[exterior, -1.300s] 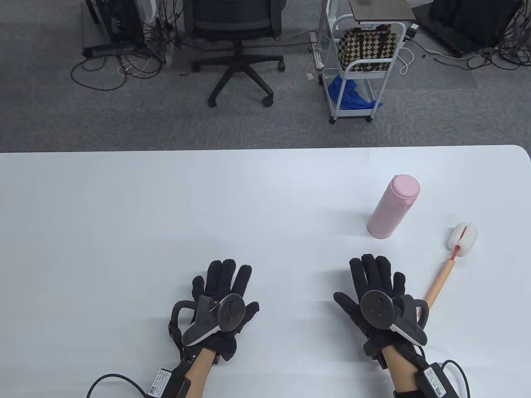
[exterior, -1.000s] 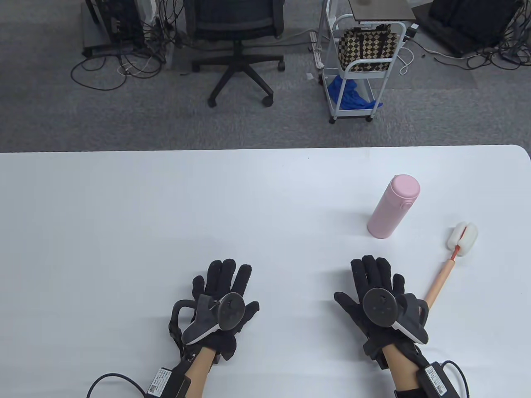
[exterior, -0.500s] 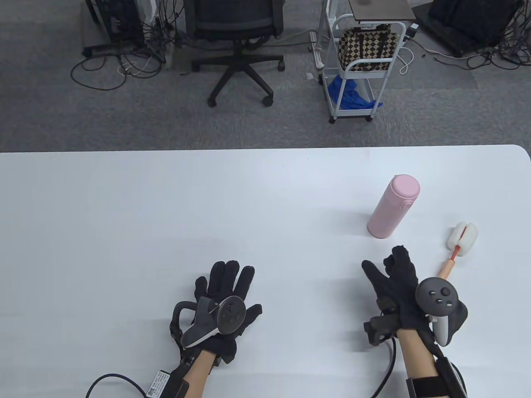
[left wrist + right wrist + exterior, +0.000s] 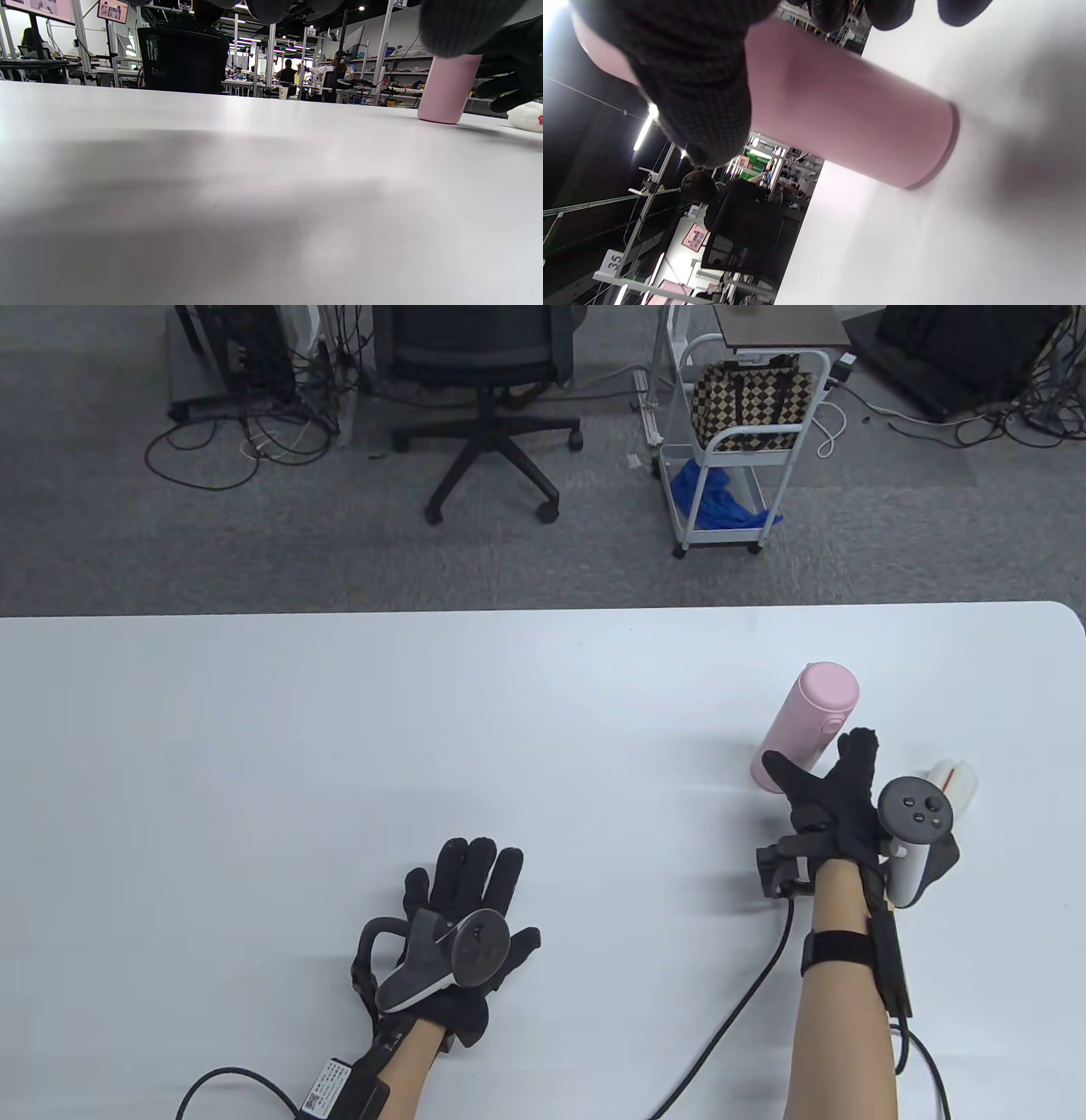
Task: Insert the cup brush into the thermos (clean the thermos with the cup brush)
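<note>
Two hands, both spread and holding nothing: right hand (image 4: pixel 836 806) sits just beside the upright thermos (image 4: pixel 804 727), cup brush (image 4: pixel 957 777) behind it; left hand (image 4: pixel 462 933) lies flat on the counter (image 4: pixel 339 746), well apart.

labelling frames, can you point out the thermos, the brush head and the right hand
thermos (image 4: pixel 813 725), table view, upper pink body.
brush head (image 4: pixel 960 782), table view, white sponge beside the tracker.
right hand (image 4: pixel 836 797), table view, back of the glove.

Beyond the far edge of the white rounded-corner surface (image 4: pixel 339 712) lies grey carpet (image 4: pixel 127 543). On it stand a black mesh swivel chair (image 4: pixel 484 381), a white wire trolley (image 4: pixel 738 449) holding a checkered bag (image 4: pixel 747 403), and tangled black cables (image 4: pixel 246 432).
</note>
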Action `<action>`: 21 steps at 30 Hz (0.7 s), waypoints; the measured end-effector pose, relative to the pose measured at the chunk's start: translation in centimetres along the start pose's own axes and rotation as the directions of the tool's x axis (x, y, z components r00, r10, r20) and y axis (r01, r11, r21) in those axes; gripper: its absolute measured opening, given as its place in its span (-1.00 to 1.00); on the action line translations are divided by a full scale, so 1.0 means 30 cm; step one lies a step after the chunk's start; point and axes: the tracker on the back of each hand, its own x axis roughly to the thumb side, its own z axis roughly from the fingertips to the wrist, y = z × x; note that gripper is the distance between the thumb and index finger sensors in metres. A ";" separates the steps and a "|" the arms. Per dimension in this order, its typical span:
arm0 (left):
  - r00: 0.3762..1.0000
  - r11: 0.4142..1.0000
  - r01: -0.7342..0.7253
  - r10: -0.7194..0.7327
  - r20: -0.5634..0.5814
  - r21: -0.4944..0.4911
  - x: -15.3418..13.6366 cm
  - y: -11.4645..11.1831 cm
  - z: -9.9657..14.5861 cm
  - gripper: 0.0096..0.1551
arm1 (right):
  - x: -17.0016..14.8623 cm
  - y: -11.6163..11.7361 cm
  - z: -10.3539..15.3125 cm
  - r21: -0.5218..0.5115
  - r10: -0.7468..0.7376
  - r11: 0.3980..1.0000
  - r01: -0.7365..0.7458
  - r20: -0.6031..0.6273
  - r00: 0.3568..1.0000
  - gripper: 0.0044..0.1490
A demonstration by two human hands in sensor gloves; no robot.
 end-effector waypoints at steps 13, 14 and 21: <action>1.000 1.000 -0.007 0.007 -0.009 -0.006 -0.028 0.001 0.003 0.03 | -0.015 0.039 -0.034 -0.130 -0.156 0.977 0.167 0.091 0.984 0.17; 1.000 1.000 -0.010 0.010 -0.008 -0.005 -0.030 0.001 0.003 0.03 | -0.010 0.041 -0.022 -0.117 -0.156 0.979 0.168 0.107 0.982 0.17; 0.998 0.996 -0.067 0.067 0.009 0.065 -0.042 0.015 0.015 0.02 | 0.069 0.062 0.156 0.019 -0.220 0.975 0.221 0.179 0.959 0.26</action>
